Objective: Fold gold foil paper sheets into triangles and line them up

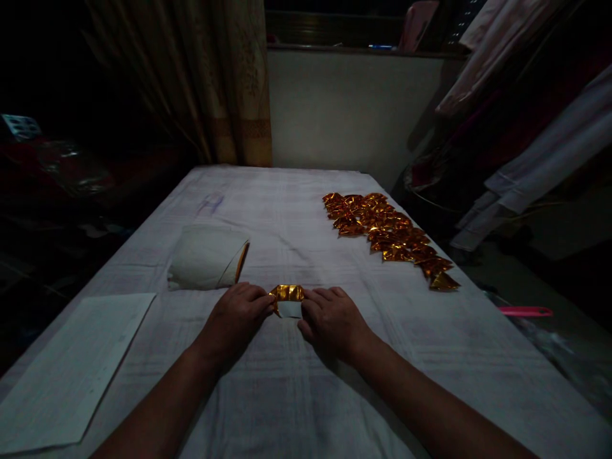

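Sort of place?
Likely a room in a home, perhaps a bedroom: a long curtain, clothes hanging at the right, and a checked cloth spread over a bed or table.

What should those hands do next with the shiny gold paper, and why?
Maybe fold over the pale part of the gold paper: it shows below the gold, while the folded pieces farther off look mostly gold. The left hand and right hand are at the two ends.
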`<state>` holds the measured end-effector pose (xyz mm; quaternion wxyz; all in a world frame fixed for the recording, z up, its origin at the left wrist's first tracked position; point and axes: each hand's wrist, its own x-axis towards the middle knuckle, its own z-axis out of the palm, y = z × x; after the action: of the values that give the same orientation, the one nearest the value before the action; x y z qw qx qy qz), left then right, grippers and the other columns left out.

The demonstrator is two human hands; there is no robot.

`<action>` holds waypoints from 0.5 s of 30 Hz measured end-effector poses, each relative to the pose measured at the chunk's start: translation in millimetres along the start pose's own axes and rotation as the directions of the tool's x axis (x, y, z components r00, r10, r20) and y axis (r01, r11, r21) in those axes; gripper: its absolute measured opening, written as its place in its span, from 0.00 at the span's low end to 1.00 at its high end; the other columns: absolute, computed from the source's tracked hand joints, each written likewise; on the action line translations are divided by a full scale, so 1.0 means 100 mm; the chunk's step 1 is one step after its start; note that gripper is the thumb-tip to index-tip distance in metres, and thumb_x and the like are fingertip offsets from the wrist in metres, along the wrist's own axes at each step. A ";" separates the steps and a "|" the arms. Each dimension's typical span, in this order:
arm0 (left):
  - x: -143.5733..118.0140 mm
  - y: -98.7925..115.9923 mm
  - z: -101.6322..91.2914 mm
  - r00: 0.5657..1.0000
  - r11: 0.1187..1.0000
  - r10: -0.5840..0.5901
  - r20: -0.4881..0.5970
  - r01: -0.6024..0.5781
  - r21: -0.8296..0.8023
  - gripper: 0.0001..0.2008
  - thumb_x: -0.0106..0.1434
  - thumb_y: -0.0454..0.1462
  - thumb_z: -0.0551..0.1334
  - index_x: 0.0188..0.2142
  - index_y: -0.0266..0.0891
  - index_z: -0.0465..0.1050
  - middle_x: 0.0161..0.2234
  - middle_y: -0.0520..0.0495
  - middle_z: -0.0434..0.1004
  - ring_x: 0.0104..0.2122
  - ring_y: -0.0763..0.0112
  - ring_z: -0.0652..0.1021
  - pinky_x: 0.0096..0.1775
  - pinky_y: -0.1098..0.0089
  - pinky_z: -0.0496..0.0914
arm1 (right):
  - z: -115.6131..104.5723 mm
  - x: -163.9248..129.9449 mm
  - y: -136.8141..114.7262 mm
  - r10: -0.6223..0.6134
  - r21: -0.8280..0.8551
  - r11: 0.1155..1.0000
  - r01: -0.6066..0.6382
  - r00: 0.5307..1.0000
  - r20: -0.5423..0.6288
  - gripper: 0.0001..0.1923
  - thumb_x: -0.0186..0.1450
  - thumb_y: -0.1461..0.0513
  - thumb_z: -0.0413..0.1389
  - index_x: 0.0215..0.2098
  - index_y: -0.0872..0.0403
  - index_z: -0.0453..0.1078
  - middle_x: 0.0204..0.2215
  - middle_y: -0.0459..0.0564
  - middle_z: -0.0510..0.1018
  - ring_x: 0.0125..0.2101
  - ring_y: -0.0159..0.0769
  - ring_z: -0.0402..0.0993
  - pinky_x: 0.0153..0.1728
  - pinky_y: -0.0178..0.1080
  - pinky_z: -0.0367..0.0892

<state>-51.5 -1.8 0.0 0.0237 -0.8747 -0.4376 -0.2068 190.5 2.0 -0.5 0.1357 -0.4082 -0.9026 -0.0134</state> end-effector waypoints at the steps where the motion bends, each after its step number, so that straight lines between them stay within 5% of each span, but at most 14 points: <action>1: 0.00 0.00 0.01 1.000 1.000 -0.002 -0.001 0.002 0.009 0.07 0.71 0.38 0.61 0.43 0.41 0.77 0.36 0.47 0.79 0.36 0.63 0.76 0.39 0.62 0.69 | 0.01 0.01 -0.01 -0.008 -0.022 1.000 0.008 1.000 0.003 0.09 0.65 0.59 0.62 0.41 0.56 0.75 0.49 0.58 0.81 0.44 0.46 0.77 0.43 0.46 0.65; 15: -0.01 0.07 -0.06 0.998 0.990 0.048 0.030 -0.051 0.132 0.08 0.71 0.31 0.58 0.43 0.41 0.76 0.38 0.45 0.81 0.36 0.62 0.77 0.39 0.61 0.70 | 0.12 -0.06 -0.04 0.041 0.064 0.997 -0.033 0.992 -0.118 0.12 0.65 0.61 0.62 0.46 0.54 0.73 0.53 0.58 0.79 0.48 0.48 0.75 0.43 0.47 0.68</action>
<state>-48.7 -7.9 6.2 0.0813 -0.8845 -0.4288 -0.1648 188.4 -3.7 -13.6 0.2023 -0.4189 -0.8852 -0.0075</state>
